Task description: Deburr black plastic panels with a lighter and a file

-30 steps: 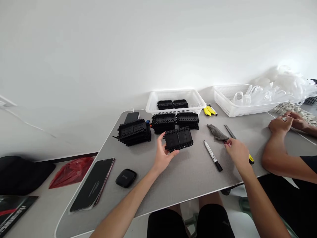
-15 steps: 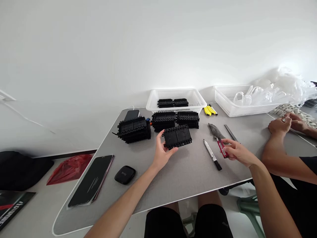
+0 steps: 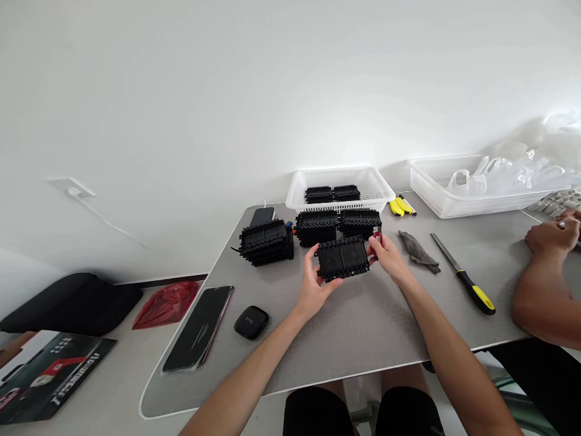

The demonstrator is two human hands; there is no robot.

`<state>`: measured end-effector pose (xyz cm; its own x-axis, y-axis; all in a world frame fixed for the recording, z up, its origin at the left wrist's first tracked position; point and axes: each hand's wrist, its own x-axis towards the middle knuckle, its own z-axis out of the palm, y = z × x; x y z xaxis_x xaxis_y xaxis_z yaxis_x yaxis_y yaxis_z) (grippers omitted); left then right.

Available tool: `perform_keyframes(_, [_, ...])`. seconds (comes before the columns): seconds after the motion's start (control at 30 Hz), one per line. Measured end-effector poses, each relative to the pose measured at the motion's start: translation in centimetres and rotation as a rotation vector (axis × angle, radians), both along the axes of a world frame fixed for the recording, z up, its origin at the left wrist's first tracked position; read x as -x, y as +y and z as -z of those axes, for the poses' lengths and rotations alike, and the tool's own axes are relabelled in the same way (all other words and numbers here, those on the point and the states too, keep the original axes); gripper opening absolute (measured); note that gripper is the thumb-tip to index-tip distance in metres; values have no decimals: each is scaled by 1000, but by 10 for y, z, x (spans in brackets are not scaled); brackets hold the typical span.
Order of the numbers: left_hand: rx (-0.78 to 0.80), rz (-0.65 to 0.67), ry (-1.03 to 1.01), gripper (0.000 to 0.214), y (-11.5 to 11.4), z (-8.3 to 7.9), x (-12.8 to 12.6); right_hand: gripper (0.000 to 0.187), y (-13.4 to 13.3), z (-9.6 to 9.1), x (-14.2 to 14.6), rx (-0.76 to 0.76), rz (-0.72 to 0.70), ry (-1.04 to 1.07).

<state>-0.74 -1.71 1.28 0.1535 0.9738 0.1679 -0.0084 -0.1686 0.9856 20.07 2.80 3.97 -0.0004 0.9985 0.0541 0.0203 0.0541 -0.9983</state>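
Note:
My left hand (image 3: 315, 292) grips a flat black plastic part (image 3: 344, 258) by its left end, with toothed long edges, tilted above the table. At the part's right end, my right hand (image 3: 387, 257) holds a small red lighter (image 3: 377, 234) upright between thumb and fingers. Behind them lie similar black parts: one stack (image 3: 267, 242) to the left and two stacks in the middle, (image 3: 316, 227) and right. A crumpled grey cloth (image 3: 418, 251) rests right of my right hand. Farther right is a file (image 3: 474, 290) with a black and yellow handle.
At the back, a white basket (image 3: 385, 197) holds more black parts; another basket (image 3: 449, 209) holds plastic bags. Yellow-handled tools (image 3: 400, 206) lie between. A tablet (image 3: 200, 327) and a black round-cornered case (image 3: 251, 322) are front left. Another person's arm (image 3: 547, 275) rests at right.
My right hand has moved left with the lighter, from above the table to the black part's right end. The view has turned right. The marker seen before is out of sight now.

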Motion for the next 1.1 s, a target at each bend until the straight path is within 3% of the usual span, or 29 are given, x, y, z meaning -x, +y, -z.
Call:
perform_keyframes(0.13, [23, 6, -21, 104, -2, -3, 0, 37, -10, 12, 9, 25, -7, 50])
perform_keyframes(0.47, [46, 48, 6, 105, -3, -9, 1, 27, -6, 31, 7, -114, 92, 86])
perform_keyframes(0.67, [67, 13, -40, 108, 1, -3, 1, 25, -6, 32, 9, -164, 177, 54])
perform_keyframes(0.9, [135, 19, -56, 75, 4, -3, 3, 25, -8, 28, 8, -175, 222, 61])
perform_keyframes(1.1, [124, 17, -47, 72, 3, -4, 4, 26, -8, 29, 9, -188, 237, 44])
